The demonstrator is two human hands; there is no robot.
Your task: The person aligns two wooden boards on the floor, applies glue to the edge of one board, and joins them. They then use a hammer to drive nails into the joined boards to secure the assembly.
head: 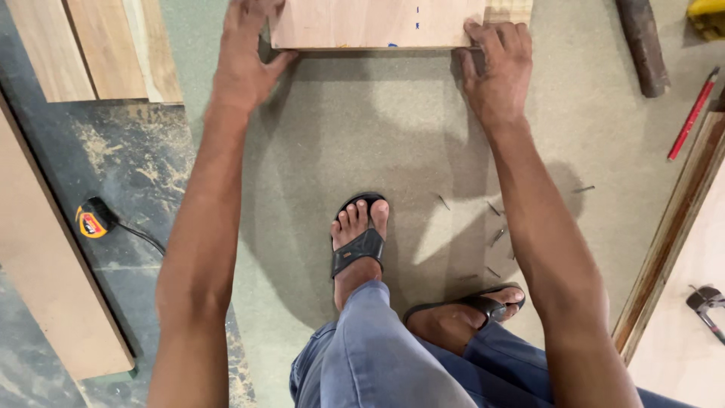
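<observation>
Your left hand (pixel 243 64) and your right hand (pixel 498 68) each hold one end of a pale, smooth wooden board (pixel 377 23), which lies flat on the rough greenish floor (pixel 377 128) straight ahead of you. The board's far part is cut off at the top edge, with small blue marks (pixel 416 19) on it. A round yellow and black tape measure (pixel 94 221) lies on the dusty dark floor at your left, and thin nails (pixel 495 238) lie by your sandal.
</observation>
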